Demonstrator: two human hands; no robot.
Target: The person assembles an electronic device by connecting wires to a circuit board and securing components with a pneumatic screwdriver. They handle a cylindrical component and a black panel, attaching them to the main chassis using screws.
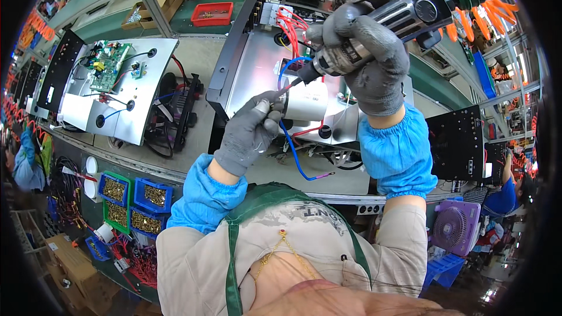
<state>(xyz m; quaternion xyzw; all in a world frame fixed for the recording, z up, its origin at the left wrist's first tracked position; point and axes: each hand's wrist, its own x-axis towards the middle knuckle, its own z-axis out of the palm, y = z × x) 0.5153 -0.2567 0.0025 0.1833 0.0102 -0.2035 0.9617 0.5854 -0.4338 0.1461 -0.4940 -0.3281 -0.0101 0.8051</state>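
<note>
My right hand [377, 61], in a grey glove, is wrapped round a black and silver air screwdriver [413, 13]. The tool slants down to the left, its bit [287, 88] reaching the end of a white cylinder, which looks like a capacitor [308, 103]. Beside the bit tip, my gloved left hand [249, 134] is pinched at that same end; anything small between its fingers is hidden. A blue wire [290, 143] runs down from there to a loose end with a lug. The cylinder sits in an open metal chassis [243, 73] with red wires [291, 26].
Left on the bench is another metal panel with a green circuit board [109, 65]. Blue bins of brass-coloured fasteners [145, 221] stand at lower left. A red tray [212, 14] lies behind. Orange coiled hoses [468, 23] hang at upper right. A purple fan [455, 228] stands at right.
</note>
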